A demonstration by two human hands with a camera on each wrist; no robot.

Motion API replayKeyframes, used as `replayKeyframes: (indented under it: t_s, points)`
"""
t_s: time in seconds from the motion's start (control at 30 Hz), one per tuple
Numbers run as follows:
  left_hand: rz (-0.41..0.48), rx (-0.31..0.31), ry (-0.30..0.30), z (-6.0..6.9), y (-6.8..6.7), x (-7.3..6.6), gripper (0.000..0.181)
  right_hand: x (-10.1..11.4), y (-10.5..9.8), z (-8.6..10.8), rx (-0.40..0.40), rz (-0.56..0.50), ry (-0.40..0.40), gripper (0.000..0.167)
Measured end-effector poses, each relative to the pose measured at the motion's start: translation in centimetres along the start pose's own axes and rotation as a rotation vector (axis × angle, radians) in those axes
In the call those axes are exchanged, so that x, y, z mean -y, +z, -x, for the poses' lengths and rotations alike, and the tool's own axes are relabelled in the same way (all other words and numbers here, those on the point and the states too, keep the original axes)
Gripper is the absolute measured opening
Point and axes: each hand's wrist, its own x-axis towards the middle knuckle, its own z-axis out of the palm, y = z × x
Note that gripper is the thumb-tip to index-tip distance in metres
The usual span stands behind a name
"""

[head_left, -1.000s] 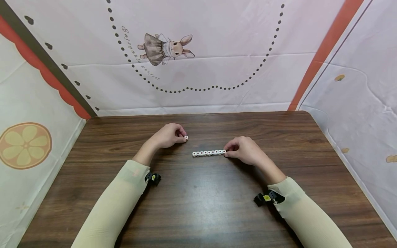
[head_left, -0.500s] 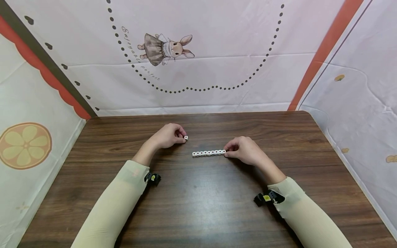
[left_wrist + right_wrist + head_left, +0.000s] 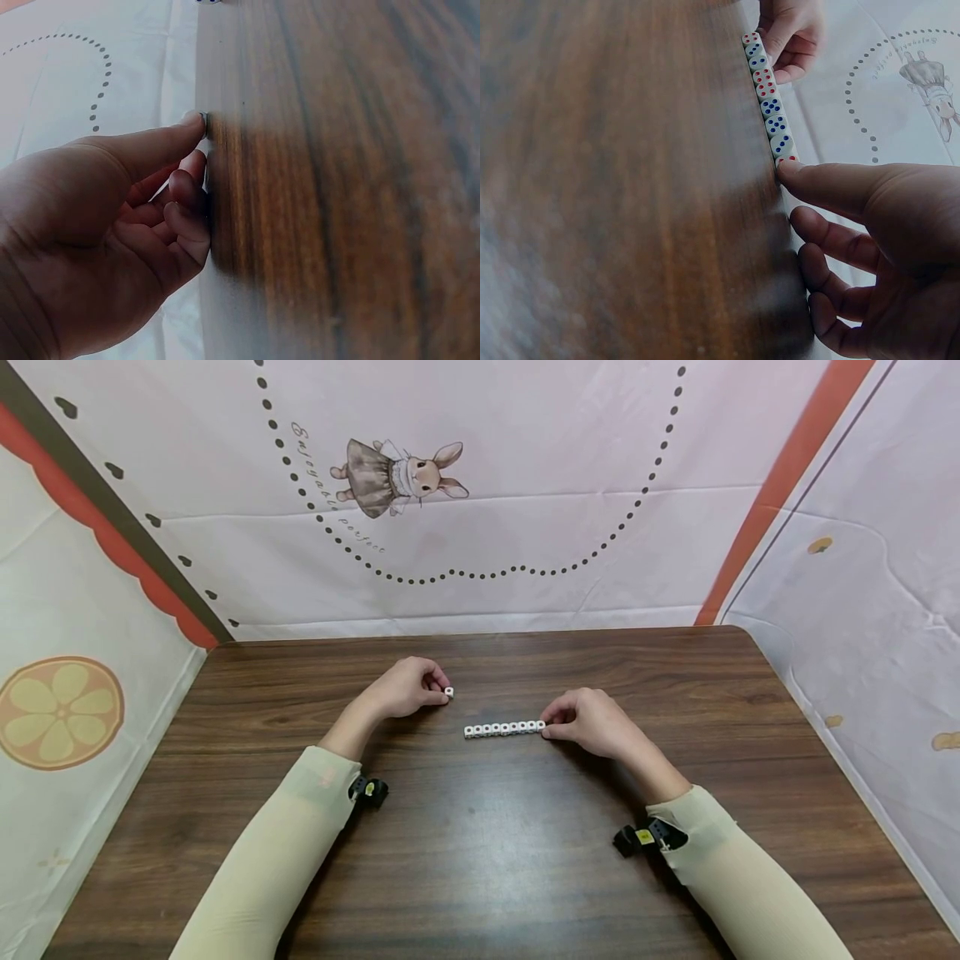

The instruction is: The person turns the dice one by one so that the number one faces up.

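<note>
A straight row of several white dice (image 3: pixel 505 728) lies on the wooden table (image 3: pixel 480 860), red and blue pips showing on their sides in the right wrist view. At the row's right end, my right hand (image 3: pixel 592 722) pinches the last die (image 3: pixel 786 160) between thumb and fingers. Farther back and to the left, a single die (image 3: pixel 449 692) is pinched at the fingertips of my left hand (image 3: pixel 405 687), apart from the row. In the left wrist view that die is mostly hidden behind the thumb (image 3: pixel 161 146).
Behind the table hangs a pale cloth backdrop (image 3: pixel 525 527) with a printed rabbit (image 3: pixel 397 477). Similar cloth walls (image 3: pixel 862 635) stand at both sides. Black wrist cameras (image 3: pixel 367 790) are strapped at both sleeve cuffs.
</note>
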Motion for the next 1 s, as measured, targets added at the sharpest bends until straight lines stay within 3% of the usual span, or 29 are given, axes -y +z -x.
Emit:
replayKeyframes:
  t_s: [1.0]
  points:
    - [0.022,0.0,0.009,0.99,-0.06,-0.33,0.014,-0.11,0.03,-0.04,-0.007,-0.001,-0.01,0.01]
